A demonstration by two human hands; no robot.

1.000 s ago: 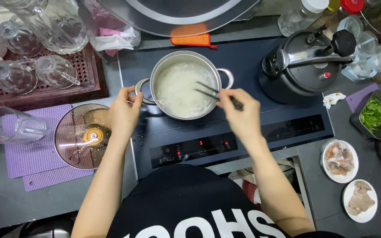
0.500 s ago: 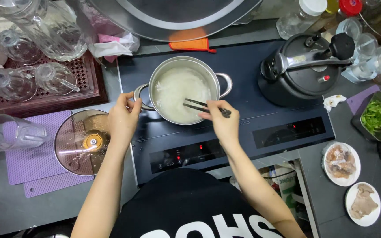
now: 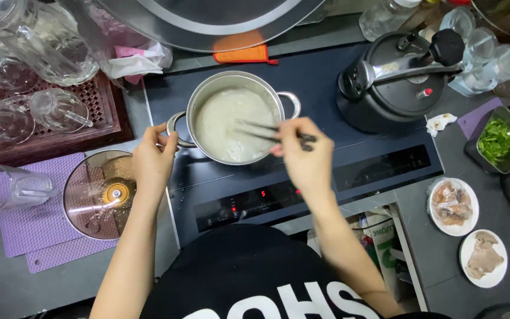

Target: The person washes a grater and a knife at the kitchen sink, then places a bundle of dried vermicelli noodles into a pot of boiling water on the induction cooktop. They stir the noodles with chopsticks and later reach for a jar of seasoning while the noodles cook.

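A steel pot (image 3: 234, 118) of pale, milky porridge sits on a black induction cooktop (image 3: 326, 159). The left hand (image 3: 153, 160) grips the pot's near-left handle, while the right hand (image 3: 305, 155) holds a pair of dark chopsticks (image 3: 264, 130) whose tips dip into the porridge. A glass lid (image 3: 98, 195) lies on a purple mat (image 3: 30, 221) to the left. A black pressure cooker (image 3: 399, 80) stands at the right, well apart from the pot.
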